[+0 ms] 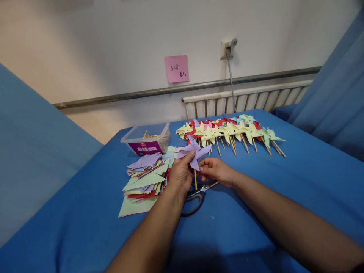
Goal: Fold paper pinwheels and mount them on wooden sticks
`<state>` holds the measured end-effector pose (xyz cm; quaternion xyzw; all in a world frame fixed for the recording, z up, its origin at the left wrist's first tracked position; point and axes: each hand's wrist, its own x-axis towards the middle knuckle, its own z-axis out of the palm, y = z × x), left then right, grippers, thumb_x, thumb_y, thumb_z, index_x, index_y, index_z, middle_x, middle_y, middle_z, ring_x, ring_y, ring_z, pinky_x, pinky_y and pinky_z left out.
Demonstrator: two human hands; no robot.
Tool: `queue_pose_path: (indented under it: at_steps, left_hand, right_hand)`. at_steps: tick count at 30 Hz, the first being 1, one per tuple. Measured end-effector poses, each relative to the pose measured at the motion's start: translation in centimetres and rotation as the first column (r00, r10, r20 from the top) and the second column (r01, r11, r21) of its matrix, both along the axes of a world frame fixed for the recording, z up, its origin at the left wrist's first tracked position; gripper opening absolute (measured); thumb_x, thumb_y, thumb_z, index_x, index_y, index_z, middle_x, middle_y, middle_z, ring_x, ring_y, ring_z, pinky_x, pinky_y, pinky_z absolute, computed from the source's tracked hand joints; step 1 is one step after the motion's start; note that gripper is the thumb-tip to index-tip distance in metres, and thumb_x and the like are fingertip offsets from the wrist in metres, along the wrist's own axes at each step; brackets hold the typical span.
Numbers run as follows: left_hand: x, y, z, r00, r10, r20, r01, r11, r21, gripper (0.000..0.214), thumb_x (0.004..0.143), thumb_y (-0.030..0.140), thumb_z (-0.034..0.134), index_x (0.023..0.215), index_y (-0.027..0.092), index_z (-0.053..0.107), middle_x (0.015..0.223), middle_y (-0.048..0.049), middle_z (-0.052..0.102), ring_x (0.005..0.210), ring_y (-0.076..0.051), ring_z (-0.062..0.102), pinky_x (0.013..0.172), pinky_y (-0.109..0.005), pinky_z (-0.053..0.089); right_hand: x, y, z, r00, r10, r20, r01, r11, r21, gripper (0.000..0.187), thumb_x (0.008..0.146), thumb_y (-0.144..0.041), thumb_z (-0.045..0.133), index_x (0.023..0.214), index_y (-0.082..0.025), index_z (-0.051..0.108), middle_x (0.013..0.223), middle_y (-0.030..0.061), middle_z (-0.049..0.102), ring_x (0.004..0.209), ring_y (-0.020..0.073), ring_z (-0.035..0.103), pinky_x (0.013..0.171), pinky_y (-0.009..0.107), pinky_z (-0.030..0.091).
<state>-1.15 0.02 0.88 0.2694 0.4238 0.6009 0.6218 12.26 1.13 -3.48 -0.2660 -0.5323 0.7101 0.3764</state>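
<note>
Head view — left hand [181,175] pinching the purple pinwheel [196,151], right hand [216,170] curled beside it — grip unclear

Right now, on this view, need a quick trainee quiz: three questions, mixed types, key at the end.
1. True or false: the left hand holds the purple pinwheel.
2. Which tool lies on the blue cloth? A) stapler B) scissors C) hammer
3. What shows inside the clear plastic box?

Key: 1. True. 2. B. 3. Thin sticks.
</note>
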Motion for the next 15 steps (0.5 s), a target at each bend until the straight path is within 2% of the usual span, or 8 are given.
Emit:
queue_pose_path:
  at_steps: [3, 6, 10, 15]
  left_hand:
    - [0.04, 0.29, -0.07, 0.997, 0.06, 0.055, -0.062, 0.998, 0.027, 0.021, 0.06, 0.014, 0.079, 0.076, 0.009, 0.065, 0.063, -0.0029, 0.067, 0.05, -0.013, 0.059, 0.048, -0.024, 0.046]
    - [0.1, 0.31, -0.04, 0.994, 0.074, 0.086, -0.077, 0.997, 0.028, 0.025, 0.06, 0.009, 0.078, 0.083, 0.008, 0.069, 0.075, -0.0057, 0.072, 0.063, -0.015, 0.065, 0.06, -0.024, 0.051]
    - [0.26, 0.07, 0.0, 0.996, 0.034, 0.086, -0.033, 0.999, -0.007, 0.023, 0.062, 0.008, 0.076, 0.084, 0.008, 0.07, 0.078, -0.0061, 0.072, 0.064, -0.014, 0.065, 0.062, -0.023, 0.051]
    - [0.57, -0.14, -0.17, 0.996, 0.004, 0.088, -0.002, 1.0, -0.026, 0.023, 0.063, 0.007, 0.073, 0.085, 0.01, 0.069, 0.083, -0.0064, 0.073, 0.068, -0.014, 0.065, 0.064, -0.023, 0.052]
  right_hand:
    - [0.36, 0.46, 0.23, 0.991, -0.134, -0.01, 0.134, 0.989, 0.067, 0.032, 0.071, -0.043, 0.076, 0.083, -0.017, 0.063, 0.075, 0.0006, 0.067, 0.054, 0.0086, 0.056, 0.053, 0.024, 0.04]
    - [0.31, 0.8, 0.45, 0.965, -0.239, -0.111, 0.251, 0.962, 0.107, 0.032, 0.068, -0.037, 0.079, 0.09, -0.019, 0.062, 0.081, 0.0003, 0.068, 0.059, 0.0094, 0.056, 0.056, 0.024, 0.042]
    - [0.07, 1.01, 0.68, 0.919, -0.345, -0.19, 0.364, 0.928, 0.076, 0.039, 0.06, -0.032, 0.084, 0.091, -0.021, 0.061, 0.078, -0.0022, 0.067, 0.062, 0.0107, 0.057, 0.056, 0.024, 0.044]
    - [0.19, 1.07, 0.82, 0.901, -0.4, -0.168, 0.419, 0.902, 0.101, 0.03, 0.063, -0.035, 0.081, 0.08, -0.019, 0.062, 0.067, -0.0036, 0.062, 0.057, 0.0091, 0.052, 0.052, 0.022, 0.042]
